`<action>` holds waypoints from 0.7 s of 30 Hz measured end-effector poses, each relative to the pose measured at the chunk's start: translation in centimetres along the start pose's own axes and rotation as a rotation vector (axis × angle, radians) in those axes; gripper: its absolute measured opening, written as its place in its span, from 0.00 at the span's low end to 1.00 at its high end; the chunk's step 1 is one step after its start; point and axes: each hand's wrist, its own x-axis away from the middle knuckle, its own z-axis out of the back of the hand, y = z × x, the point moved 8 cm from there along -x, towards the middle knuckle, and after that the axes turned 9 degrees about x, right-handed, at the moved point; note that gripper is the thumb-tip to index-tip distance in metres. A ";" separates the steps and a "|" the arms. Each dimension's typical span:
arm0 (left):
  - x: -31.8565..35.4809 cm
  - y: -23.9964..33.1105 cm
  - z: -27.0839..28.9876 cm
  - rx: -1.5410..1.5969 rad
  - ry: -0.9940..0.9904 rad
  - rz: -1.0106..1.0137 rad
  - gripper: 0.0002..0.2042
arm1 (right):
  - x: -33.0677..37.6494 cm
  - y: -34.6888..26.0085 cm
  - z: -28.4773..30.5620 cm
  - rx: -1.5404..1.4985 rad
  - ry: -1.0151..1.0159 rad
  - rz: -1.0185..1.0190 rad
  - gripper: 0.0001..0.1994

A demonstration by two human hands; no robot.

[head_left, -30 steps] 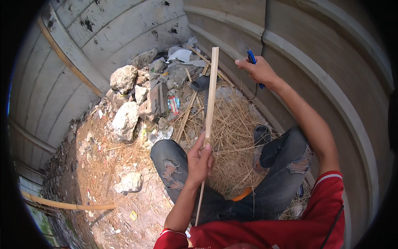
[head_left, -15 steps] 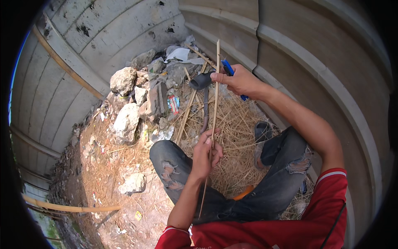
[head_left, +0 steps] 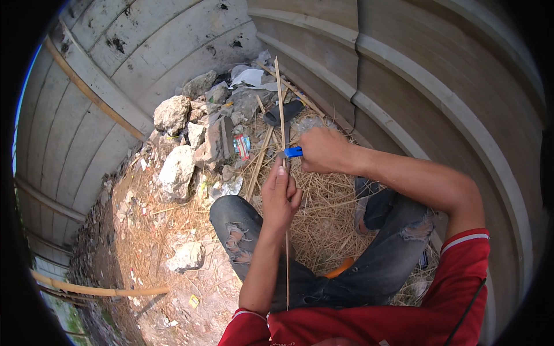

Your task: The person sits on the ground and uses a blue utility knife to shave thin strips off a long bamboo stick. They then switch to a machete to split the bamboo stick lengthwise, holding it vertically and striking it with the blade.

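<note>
In the head view, the blade of the blue-handled knife was hidden behind the thin bamboo strip, and only the handle's end showed from the closed right hand. The left hand was clamped on the strip just below the knife. The strip's lower end ran down in front of the jeans. Half a second before, the right hand had been higher up the strip; it had since dropped close to the left. Straw covered the ground around the strip, with rubble left of it and concrete walls behind.
</note>
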 end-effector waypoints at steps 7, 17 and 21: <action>0.0 0.7 0.5 -0.113 0.021 -0.029 0.25 | -3.0 2.0 0.8 0.076 0.044 -0.135 0.11; 6.2 -2.8 -0.8 -0.169 -0.133 0.133 0.25 | -4.6 13.1 3.2 0.175 0.121 -0.525 0.14; 11.6 -3.5 -2.2 -0.299 -0.376 0.151 0.25 | -0.7 24.0 4.6 -0.035 0.189 -0.876 0.16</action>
